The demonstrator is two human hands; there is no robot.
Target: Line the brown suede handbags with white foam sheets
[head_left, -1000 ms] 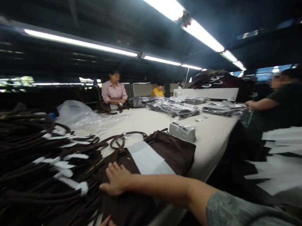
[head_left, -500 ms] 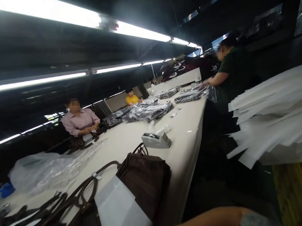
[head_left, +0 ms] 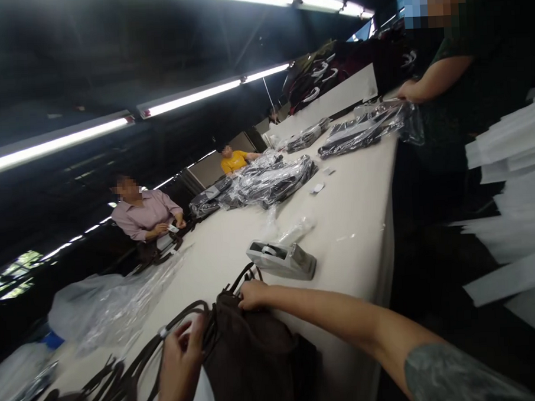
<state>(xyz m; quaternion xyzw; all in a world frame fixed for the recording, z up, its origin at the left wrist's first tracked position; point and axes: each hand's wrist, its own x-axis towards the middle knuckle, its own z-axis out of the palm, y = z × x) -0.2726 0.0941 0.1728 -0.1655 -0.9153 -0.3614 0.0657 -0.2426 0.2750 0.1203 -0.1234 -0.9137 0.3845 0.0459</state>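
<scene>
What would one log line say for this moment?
left hand: on bag straps | right hand: grips brown bag top | tape dispenser: beside

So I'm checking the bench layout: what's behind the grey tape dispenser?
Behind the tape dispenser lies a crumpled clear plastic bag on the white table, then bagged dark items. The spot right behind its body is hidden.

Long white table beneath fluorescent tube lights, dark ceiling.

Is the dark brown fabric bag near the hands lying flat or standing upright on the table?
Lying flat: the dark brown fabric bag spreads across the white table, its handles trailing along the surface.
</scene>
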